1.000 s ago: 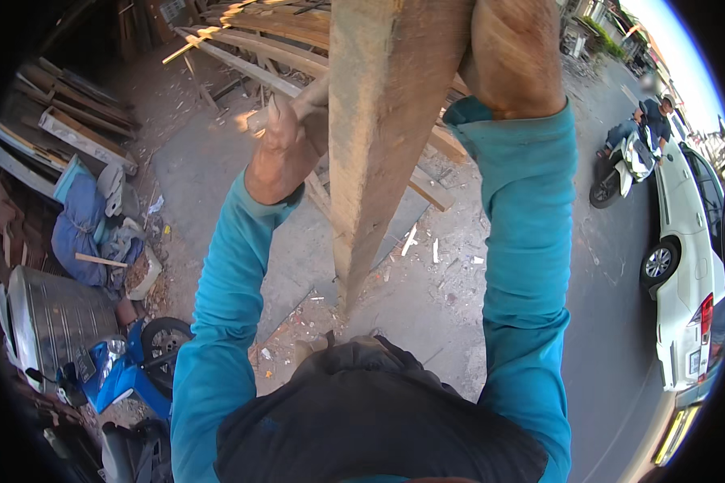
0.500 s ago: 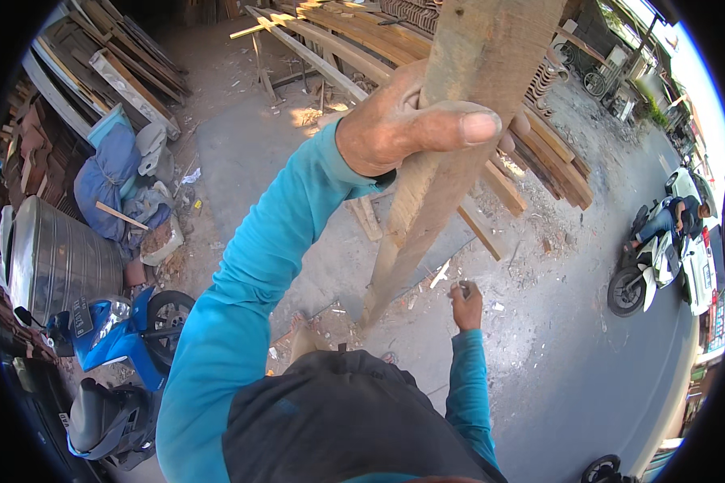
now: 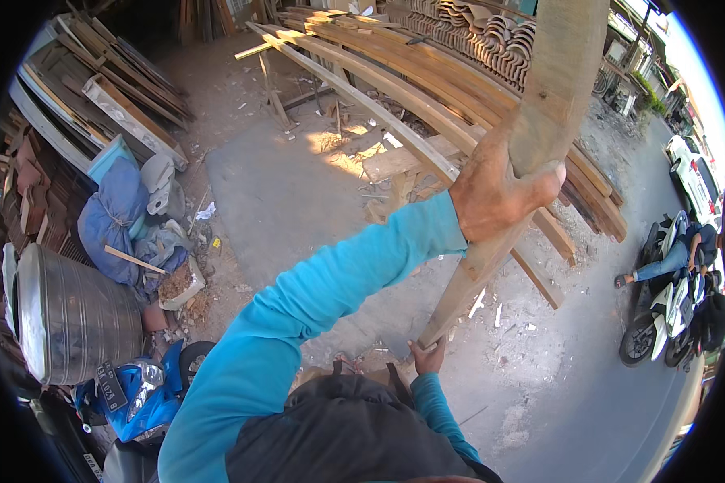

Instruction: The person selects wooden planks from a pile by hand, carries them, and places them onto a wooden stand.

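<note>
A long, rough wooden beam [image 3: 557, 76] slants in front of me, its upper part running out past the top edge of the view. My left hand [image 3: 499, 193] is closed around the beam at about mid-length, the thumb across its near side and the far fingers hidden behind the wood. Low down by my body, my right hand [image 3: 428, 356] grips the beam's lower end, thumb on one side and fingers on the other. Behind the beam, long planks [image 3: 411, 109] lie on a wooden trestle [image 3: 275, 95].
Roof tiles [image 3: 475, 28] are stacked behind the planks. At left are leaning boards [image 3: 121, 72], a blue bundle [image 3: 114, 213], a metal tank [image 3: 76, 314] and a blue motorbike [image 3: 141, 394]. A person [image 3: 677, 253] sits on a parked motorbike at right, near a white car [image 3: 689, 173].
My left hand has moved right with the beam. My right hand has gone from apart from the beam to holding its lower end. The view has shifted too.
</note>
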Action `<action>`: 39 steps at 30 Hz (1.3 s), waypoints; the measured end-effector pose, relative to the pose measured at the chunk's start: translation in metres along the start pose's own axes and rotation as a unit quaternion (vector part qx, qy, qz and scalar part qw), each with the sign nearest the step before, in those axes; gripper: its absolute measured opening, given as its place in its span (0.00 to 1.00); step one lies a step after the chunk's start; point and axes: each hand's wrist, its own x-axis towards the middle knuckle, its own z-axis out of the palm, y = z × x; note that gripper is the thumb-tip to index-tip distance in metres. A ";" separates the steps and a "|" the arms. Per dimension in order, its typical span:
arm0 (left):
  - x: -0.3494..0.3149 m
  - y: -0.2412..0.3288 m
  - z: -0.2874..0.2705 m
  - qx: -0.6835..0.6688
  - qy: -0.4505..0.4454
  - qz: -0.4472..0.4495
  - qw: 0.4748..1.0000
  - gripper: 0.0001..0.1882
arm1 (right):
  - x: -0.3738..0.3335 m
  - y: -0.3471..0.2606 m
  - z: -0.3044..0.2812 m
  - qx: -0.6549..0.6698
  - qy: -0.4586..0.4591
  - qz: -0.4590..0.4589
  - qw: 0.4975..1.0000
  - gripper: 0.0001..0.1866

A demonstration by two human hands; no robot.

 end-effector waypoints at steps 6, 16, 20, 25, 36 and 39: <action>0.012 -0.020 -0.073 -0.013 0.040 -0.042 0.998 0.26 | 0.036 -0.008 0.045 -0.094 -0.037 0.010 0.995 0.45; 0.053 -0.112 -0.204 -0.094 0.076 -0.167 0.979 0.25 | 0.107 0.010 0.110 -0.152 -0.067 0.154 0.974 0.43; 0.073 -0.165 -0.253 -0.122 0.073 -0.213 0.967 0.28 | 0.131 0.011 0.121 -0.196 -0.012 0.094 0.976 0.34; 0.082 -0.208 -0.288 -0.212 0.185 -0.249 0.927 0.33 | 0.121 -0.041 0.087 -0.268 -0.009 0.136 0.954 0.32; 0.113 -0.302 -0.378 -0.371 0.272 -0.293 0.838 0.35 | 0.134 -0.162 0.004 -0.385 -0.050 0.111 0.915 0.34; 0.122 -0.331 -0.419 -0.391 0.304 -0.303 0.815 0.33 | 0.172 -0.195 0.016 -0.425 -0.061 0.122 0.895 0.36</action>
